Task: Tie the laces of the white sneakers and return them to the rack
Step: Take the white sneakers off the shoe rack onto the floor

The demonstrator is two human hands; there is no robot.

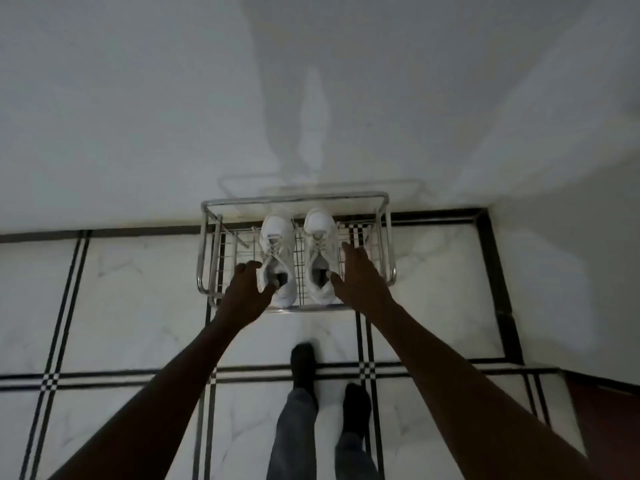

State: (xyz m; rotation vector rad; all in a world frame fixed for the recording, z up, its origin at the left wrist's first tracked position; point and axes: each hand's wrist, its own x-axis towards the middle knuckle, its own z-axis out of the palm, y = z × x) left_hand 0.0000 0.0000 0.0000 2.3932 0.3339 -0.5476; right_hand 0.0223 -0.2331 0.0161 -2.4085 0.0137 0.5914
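Note:
Two white sneakers stand side by side on a chrome wire rack (207,237), toes toward the wall. My left hand (247,289) grips the heel collar of the left sneaker (277,237), thumb inside the opening. My right hand (360,275) lies with fingers spread along the outer side of the right sneaker (318,233), thumb at its collar. The laces on both look loose over the tongues; whether they are tied cannot be told in the dim light.
The rack stands against a white wall (311,81) on a white marble floor (138,306) with black inlay lines. My feet in dark socks (304,362) stand just in front of the rack. A dark reddish surface (609,427) shows at the lower right.

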